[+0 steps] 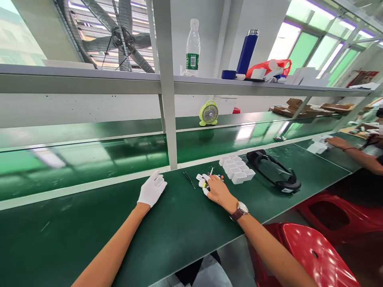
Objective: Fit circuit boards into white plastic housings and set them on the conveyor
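My left hand (152, 189), in a white glove, lies on the green tabletop with its fingers stretched out and nothing in them. To the right, my right hand (219, 191) reaches over a small heap of colourful parts (221, 177); white covers sit on its fingertips and a watch is on the wrist. Its fingers are apart and touch the heap, with a bit of yellow showing between them. The hand partly hides the heap. Between my hands lies a thin dark tool like tweezers (189, 180). A block of white compartment boxes (236, 168) stands just beyond the right hand.
A black headband-like device (273, 171) lies right of the boxes. Farther right, a co-worker's hand (336, 142) touches white boxes (318, 145). A shelf post (169, 131) rises at the table's back edge, with a green fan (209, 113) behind. Red stools (314, 251) stand at lower right.
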A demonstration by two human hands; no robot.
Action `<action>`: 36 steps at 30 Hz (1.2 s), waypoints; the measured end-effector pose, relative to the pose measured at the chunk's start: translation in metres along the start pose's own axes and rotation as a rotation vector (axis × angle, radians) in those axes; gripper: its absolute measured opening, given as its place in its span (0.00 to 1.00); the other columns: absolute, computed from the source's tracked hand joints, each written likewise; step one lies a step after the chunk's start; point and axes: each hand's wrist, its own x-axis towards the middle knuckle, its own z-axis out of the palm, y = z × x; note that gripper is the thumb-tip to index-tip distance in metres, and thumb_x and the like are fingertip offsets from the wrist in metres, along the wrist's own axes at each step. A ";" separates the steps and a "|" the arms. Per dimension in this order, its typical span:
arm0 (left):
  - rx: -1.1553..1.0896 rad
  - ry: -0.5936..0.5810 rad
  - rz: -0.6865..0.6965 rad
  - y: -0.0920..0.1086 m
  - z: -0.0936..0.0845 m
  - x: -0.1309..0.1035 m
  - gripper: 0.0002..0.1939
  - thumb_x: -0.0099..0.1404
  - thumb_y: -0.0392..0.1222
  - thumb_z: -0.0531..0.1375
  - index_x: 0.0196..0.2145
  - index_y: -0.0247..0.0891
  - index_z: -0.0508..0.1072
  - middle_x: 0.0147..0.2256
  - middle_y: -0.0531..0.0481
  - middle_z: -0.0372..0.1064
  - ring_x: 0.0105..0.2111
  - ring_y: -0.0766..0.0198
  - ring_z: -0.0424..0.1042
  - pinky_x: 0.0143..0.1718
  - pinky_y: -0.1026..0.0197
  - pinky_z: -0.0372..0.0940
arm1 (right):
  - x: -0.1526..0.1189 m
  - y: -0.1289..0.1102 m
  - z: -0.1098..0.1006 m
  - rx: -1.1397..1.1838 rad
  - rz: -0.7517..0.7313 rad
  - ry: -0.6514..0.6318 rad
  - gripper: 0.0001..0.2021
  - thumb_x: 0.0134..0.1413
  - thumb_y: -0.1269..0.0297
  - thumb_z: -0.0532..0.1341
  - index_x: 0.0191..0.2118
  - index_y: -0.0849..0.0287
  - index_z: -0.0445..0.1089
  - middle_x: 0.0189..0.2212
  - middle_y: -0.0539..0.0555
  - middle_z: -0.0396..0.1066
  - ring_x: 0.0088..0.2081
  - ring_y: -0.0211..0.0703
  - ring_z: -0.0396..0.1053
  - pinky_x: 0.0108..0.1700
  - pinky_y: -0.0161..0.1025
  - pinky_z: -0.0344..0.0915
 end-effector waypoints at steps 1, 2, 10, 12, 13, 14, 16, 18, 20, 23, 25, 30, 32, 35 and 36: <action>0.005 0.004 -0.001 -0.003 -0.003 0.000 0.31 0.60 0.46 0.62 0.61 0.39 0.68 0.50 0.43 0.77 0.52 0.49 0.75 0.58 0.49 0.65 | 0.001 -0.004 -0.002 0.011 -0.007 0.016 0.22 0.57 0.73 0.58 0.58 0.64 0.66 0.47 0.65 0.73 0.49 0.57 0.70 0.52 0.53 0.66; 0.012 0.011 -0.002 -0.006 -0.007 0.000 0.31 0.60 0.45 0.62 0.61 0.39 0.68 0.50 0.43 0.77 0.52 0.49 0.75 0.59 0.49 0.65 | 0.003 -0.009 -0.005 0.025 -0.020 0.031 0.23 0.58 0.72 0.58 0.60 0.63 0.64 0.49 0.64 0.72 0.50 0.56 0.69 0.53 0.52 0.66; 0.099 0.098 -0.092 -0.034 -0.041 -0.014 0.33 0.61 0.48 0.61 0.62 0.37 0.65 0.52 0.40 0.74 0.54 0.46 0.73 0.59 0.46 0.64 | 0.039 -0.079 0.013 0.253 -0.294 -0.038 0.22 0.54 0.67 0.63 0.56 0.60 0.67 0.46 0.59 0.73 0.48 0.51 0.68 0.52 0.46 0.67; 0.111 0.105 -0.088 -0.038 -0.047 -0.017 0.34 0.60 0.50 0.62 0.62 0.37 0.64 0.51 0.39 0.74 0.53 0.45 0.73 0.57 0.45 0.65 | 0.052 -0.092 0.027 0.237 -0.285 -0.048 0.17 0.53 0.69 0.63 0.50 0.59 0.70 0.40 0.57 0.74 0.44 0.51 0.68 0.48 0.45 0.67; 0.103 0.099 -0.077 -0.040 -0.050 -0.018 0.36 0.59 0.51 0.63 0.63 0.37 0.63 0.51 0.39 0.73 0.52 0.45 0.74 0.56 0.44 0.65 | 0.057 -0.097 0.033 0.227 -0.269 -0.053 0.15 0.53 0.69 0.63 0.48 0.59 0.71 0.38 0.56 0.73 0.42 0.50 0.69 0.47 0.44 0.67; 0.088 0.089 -0.063 -0.041 -0.052 -0.018 0.38 0.58 0.52 0.64 0.63 0.37 0.63 0.50 0.40 0.73 0.51 0.45 0.74 0.56 0.45 0.66 | 0.061 -0.100 0.036 0.220 -0.251 -0.059 0.13 0.53 0.69 0.64 0.46 0.60 0.71 0.37 0.56 0.72 0.40 0.49 0.69 0.45 0.44 0.67; 0.053 0.053 -0.048 -0.041 -0.054 -0.019 0.41 0.56 0.54 0.65 0.64 0.38 0.61 0.50 0.41 0.73 0.51 0.46 0.74 0.56 0.45 0.66 | 0.064 -0.103 0.039 0.215 -0.213 -0.075 0.12 0.55 0.64 0.65 0.45 0.59 0.71 0.38 0.56 0.70 0.36 0.46 0.69 0.40 0.42 0.68; 0.031 0.015 -0.058 -0.039 -0.055 -0.019 0.43 0.54 0.54 0.66 0.64 0.39 0.60 0.52 0.41 0.72 0.53 0.46 0.73 0.57 0.46 0.65 | 0.064 -0.102 0.037 0.223 -0.183 -0.099 0.14 0.59 0.57 0.64 0.47 0.58 0.70 0.40 0.55 0.69 0.31 0.42 0.69 0.36 0.40 0.68; 0.014 -0.029 -0.082 -0.037 -0.055 -0.019 0.45 0.53 0.53 0.67 0.65 0.39 0.60 0.55 0.39 0.70 0.56 0.45 0.71 0.59 0.46 0.63 | 0.064 -0.097 0.032 0.257 -0.179 -0.075 0.15 0.63 0.56 0.61 0.52 0.57 0.68 0.40 0.55 0.69 0.33 0.43 0.70 0.37 0.41 0.69; -0.031 -0.101 -0.099 -0.036 -0.054 -0.020 0.49 0.52 0.51 0.68 0.67 0.38 0.56 0.59 0.38 0.68 0.59 0.45 0.69 0.60 0.48 0.62 | 0.068 -0.086 0.029 0.348 -0.304 0.011 0.18 0.64 0.65 0.59 0.59 0.58 0.64 0.50 0.61 0.70 0.52 0.50 0.69 0.53 0.49 0.69; -0.074 -0.137 -0.087 -0.038 -0.054 -0.021 0.51 0.52 0.48 0.68 0.69 0.37 0.53 0.59 0.39 0.67 0.58 0.47 0.70 0.59 0.50 0.63 | 0.070 -0.080 0.033 0.380 -0.419 -0.028 0.25 0.59 0.73 0.58 0.62 0.59 0.61 0.60 0.64 0.64 0.63 0.54 0.60 0.62 0.56 0.62; -0.092 -0.195 -0.078 -0.045 -0.050 -0.025 0.50 0.54 0.45 0.66 0.70 0.36 0.50 0.57 0.40 0.69 0.53 0.50 0.73 0.58 0.51 0.65 | 0.066 -0.079 0.044 0.375 -0.409 -0.252 0.31 0.56 0.74 0.59 0.66 0.60 0.57 0.60 0.64 0.66 0.60 0.55 0.63 0.60 0.56 0.64; -0.036 -0.173 -0.082 -0.046 -0.046 -0.025 0.48 0.54 0.46 0.66 0.69 0.36 0.53 0.59 0.39 0.67 0.58 0.47 0.69 0.61 0.50 0.63 | 0.062 -0.082 0.045 0.377 -0.368 -0.266 0.31 0.58 0.67 0.63 0.66 0.59 0.57 0.58 0.64 0.68 0.56 0.56 0.66 0.58 0.57 0.66; 0.034 -0.159 -0.083 -0.046 -0.041 -0.026 0.47 0.55 0.48 0.67 0.68 0.37 0.55 0.61 0.38 0.64 0.61 0.45 0.65 0.62 0.49 0.61 | 0.058 -0.086 0.044 0.397 -0.358 -0.271 0.33 0.56 0.63 0.67 0.65 0.58 0.58 0.59 0.63 0.66 0.58 0.57 0.64 0.58 0.57 0.65; 0.051 -0.161 -0.083 -0.047 -0.039 -0.026 0.47 0.55 0.48 0.67 0.68 0.37 0.54 0.61 0.37 0.64 0.61 0.46 0.65 0.61 0.49 0.61 | 0.057 -0.086 0.044 0.407 -0.357 -0.270 0.33 0.55 0.63 0.67 0.65 0.57 0.58 0.59 0.62 0.67 0.59 0.57 0.63 0.59 0.56 0.64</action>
